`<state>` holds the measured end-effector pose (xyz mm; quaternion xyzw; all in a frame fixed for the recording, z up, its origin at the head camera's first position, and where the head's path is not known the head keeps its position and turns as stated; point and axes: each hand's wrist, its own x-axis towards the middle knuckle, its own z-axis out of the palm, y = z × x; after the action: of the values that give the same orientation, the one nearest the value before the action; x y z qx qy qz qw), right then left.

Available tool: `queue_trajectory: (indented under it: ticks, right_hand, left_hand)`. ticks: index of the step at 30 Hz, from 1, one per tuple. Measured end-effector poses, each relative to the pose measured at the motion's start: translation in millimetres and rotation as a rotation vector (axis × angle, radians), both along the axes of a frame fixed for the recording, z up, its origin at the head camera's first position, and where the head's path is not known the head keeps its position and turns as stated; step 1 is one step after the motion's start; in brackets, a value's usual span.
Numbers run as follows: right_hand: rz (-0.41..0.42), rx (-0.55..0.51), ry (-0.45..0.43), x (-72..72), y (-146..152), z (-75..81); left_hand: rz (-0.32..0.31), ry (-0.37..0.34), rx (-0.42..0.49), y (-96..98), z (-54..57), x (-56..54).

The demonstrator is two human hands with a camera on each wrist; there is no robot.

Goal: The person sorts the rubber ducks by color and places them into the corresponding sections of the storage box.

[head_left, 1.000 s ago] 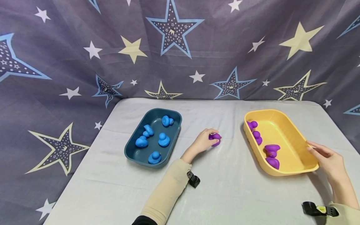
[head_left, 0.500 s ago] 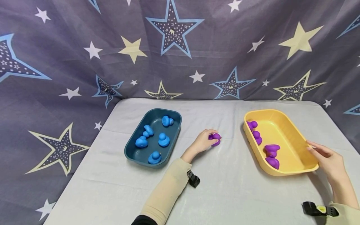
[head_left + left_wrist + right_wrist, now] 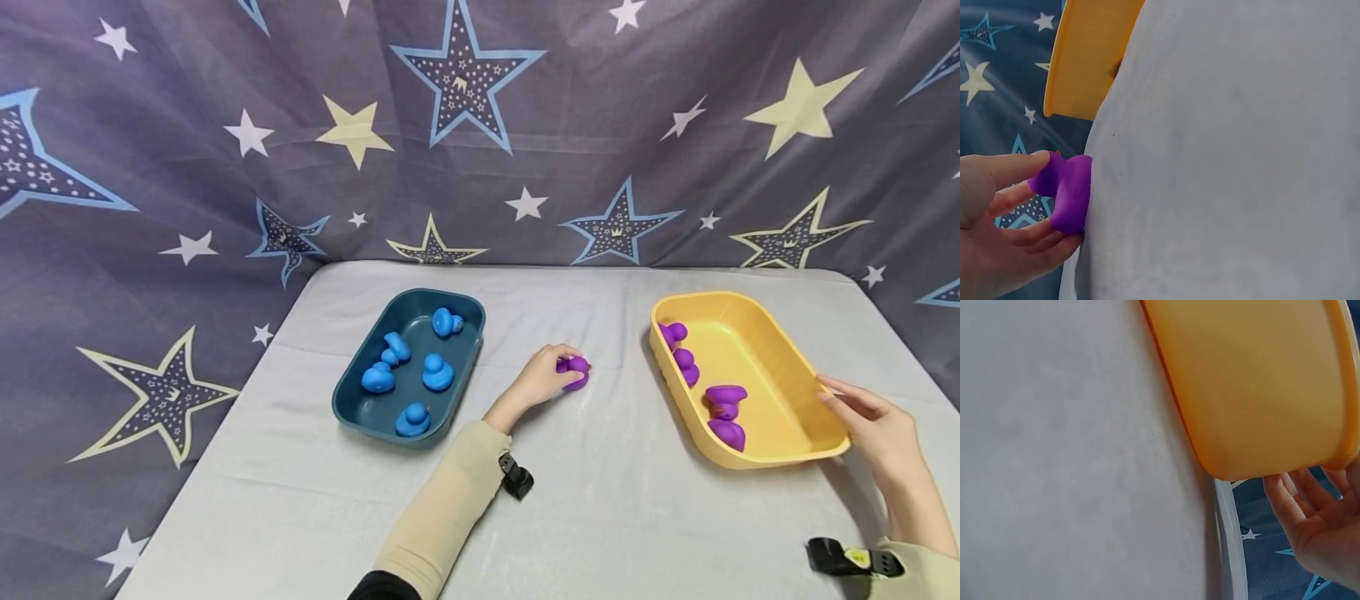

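Note:
My left hand [image 3: 546, 375] holds a purple toy duck [image 3: 576, 372] between thumb and fingers, on the white cloth between the two trays. In the left wrist view the purple duck [image 3: 1072, 194] touches the cloth, fingers curled about it. My right hand [image 3: 879, 425] grips the right rim of a yellow tray [image 3: 787, 350]. From the right wrist view, fingers [image 3: 1285, 500] rest against the outer wall of the tray [image 3: 1260, 394]. Several purple ducks [image 3: 726, 400] lie along the tray's left side.
A dark teal tray [image 3: 345, 408] with several blue ducks [image 3: 437, 372] stands left of my left hand. A grey star-patterned curtain [image 3: 525, 100] hangs behind the white-covered table [image 3: 600, 517] and at its sides.

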<state>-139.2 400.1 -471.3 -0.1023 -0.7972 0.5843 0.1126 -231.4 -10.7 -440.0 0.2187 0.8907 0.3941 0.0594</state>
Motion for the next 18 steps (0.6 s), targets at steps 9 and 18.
queue_trajectory:
  ticks: [9, 18]
  right_hand:
    - [-0.014, -0.003, -0.014, 6.2, -12.5, 14.7]
    - [0.023, -0.050, 0.008, 8.2, -14.2, 19.0]
  left_hand:
    - [-0.006, -0.001, 0.043, 3.9, 6.9, 2.0]
    - [-0.016, 0.005, 0.069, 13.1, 15.6, 3.0]
